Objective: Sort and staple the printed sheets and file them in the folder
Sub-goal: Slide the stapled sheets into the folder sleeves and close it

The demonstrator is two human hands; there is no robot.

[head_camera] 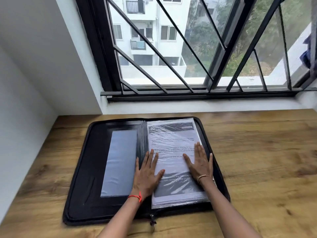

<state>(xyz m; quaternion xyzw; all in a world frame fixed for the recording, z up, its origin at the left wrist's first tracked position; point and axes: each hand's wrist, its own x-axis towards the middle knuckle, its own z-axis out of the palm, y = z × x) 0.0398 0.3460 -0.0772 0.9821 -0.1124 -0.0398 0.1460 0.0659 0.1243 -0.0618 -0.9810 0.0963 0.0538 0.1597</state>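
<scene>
Both hands, left hand (147, 172) and right hand (199, 162), lie flat and spread, gripping nothing, on printed sheets (173, 152) under what looks like a plastic sleeve in the folder (82, 169), open on the table (265, 160).

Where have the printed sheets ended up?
The printed sheets lie under clear plastic in the right half of the open black folder, pressed flat by the left hand and right hand.

Printed sheets (173, 152) text blurred
</scene>
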